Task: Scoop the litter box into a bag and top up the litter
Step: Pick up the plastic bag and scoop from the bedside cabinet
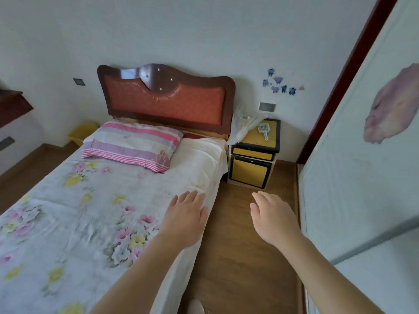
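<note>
Fetching tools comes first, I judge: left hand and right hand spread, empty; next, grasp the scoop beside the bag, right of centre

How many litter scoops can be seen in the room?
1: the litter scoop lies on the nightstand beside the bed, next to a plastic bag. Others may be hidden.

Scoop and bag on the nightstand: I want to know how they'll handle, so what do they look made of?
The scoop looks like rigid moulded plastic: pale green, fairly matte, with a slotted blade. The bag looks like thin translucent plastic film: crumpled, slightly glossy, slumped over the left edge of the nightstand.
</note>
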Demonstrator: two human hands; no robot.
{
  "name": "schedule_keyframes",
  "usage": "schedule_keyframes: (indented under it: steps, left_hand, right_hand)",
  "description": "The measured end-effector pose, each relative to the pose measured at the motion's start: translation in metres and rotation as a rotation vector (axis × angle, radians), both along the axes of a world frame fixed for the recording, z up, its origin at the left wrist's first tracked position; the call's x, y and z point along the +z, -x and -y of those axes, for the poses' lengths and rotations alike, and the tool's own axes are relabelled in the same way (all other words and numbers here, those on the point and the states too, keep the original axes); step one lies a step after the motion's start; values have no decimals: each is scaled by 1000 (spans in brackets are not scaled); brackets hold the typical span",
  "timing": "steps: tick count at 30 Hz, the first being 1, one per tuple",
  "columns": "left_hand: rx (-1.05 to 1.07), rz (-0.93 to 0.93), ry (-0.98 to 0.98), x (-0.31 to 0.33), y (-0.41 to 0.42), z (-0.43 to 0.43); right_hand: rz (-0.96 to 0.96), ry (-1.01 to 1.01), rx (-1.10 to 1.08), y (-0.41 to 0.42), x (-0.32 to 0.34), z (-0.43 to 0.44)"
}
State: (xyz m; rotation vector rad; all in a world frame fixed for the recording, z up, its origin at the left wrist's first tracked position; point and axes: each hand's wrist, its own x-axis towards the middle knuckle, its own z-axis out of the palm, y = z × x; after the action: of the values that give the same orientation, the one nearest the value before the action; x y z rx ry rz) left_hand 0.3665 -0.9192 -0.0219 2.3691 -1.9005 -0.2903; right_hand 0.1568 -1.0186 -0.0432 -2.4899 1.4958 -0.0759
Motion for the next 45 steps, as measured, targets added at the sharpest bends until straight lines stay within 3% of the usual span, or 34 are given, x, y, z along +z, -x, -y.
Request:
schedule_keyframes:
  steps: [14,33,45]
  left_hand:
    - [-182,-24,-13,-18,-112,270]
    - [-168,-36,-73,-67,-98,607]
    - [-162,-104,-191,-135,-131,771]
  right_hand:
    - [-28,20,-194,-88,-17,217]
    - [-8,26,-150,-68,-69,563]
    - [-90,-104,-204,-90,-147,709]
